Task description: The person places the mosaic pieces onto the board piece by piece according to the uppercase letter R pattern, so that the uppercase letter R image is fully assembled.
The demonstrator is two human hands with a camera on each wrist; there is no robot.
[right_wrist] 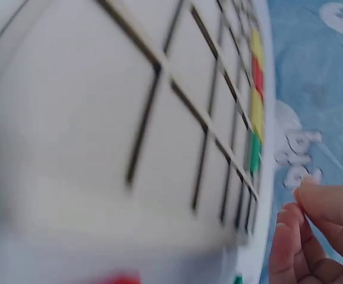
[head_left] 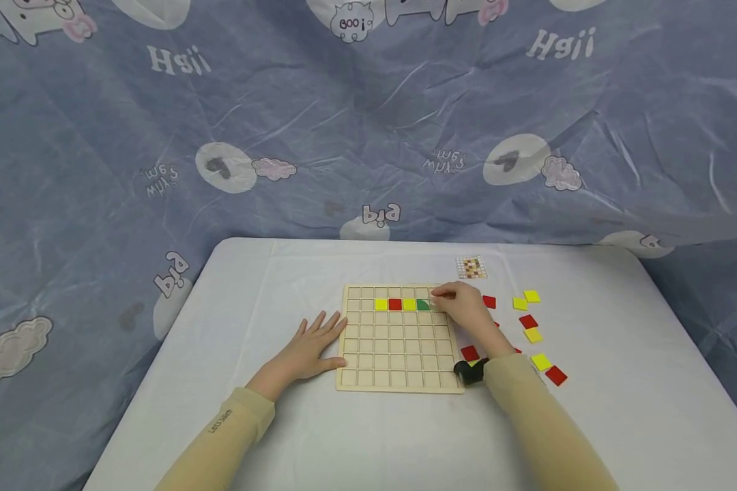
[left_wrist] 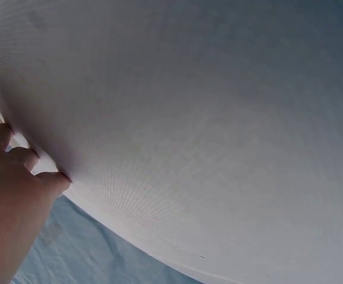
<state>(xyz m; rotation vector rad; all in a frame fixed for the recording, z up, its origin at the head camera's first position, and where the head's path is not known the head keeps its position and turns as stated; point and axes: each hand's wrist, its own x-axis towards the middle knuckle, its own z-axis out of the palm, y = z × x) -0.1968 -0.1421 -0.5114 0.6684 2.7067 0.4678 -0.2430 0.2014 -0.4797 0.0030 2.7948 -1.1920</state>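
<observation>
A wooden grid board (head_left: pixel 399 368) lies on the white table (head_left: pixel 270 286). Its second row holds a yellow tile (head_left: pixel 381 304), a red tile (head_left: pixel 395 304), another yellow tile (head_left: pixel 409 304) and a green tile (head_left: pixel 422 305). My right hand (head_left: pixel 445 294) hovers at the board's far right, its fingertips just beside the green tile. In the right wrist view its fingers (right_wrist: pixel 304 236) are loosely curled with no tile between them. My left hand (head_left: pixel 322 327) lies flat on the table, fingers spread, touching the board's left edge; the left wrist view shows its fingers (left_wrist: pixel 18 160) on the cloth.
Several loose red and yellow tiles lie right of the board, such as a red one (head_left: pixel 489 301), a yellow one (head_left: pixel 531 296) and a red one (head_left: pixel 555 375). A small pattern card (head_left: pixel 471 267) sits behind the board. A blue printed sheet (head_left: pixel 368 123) hangs behind the table.
</observation>
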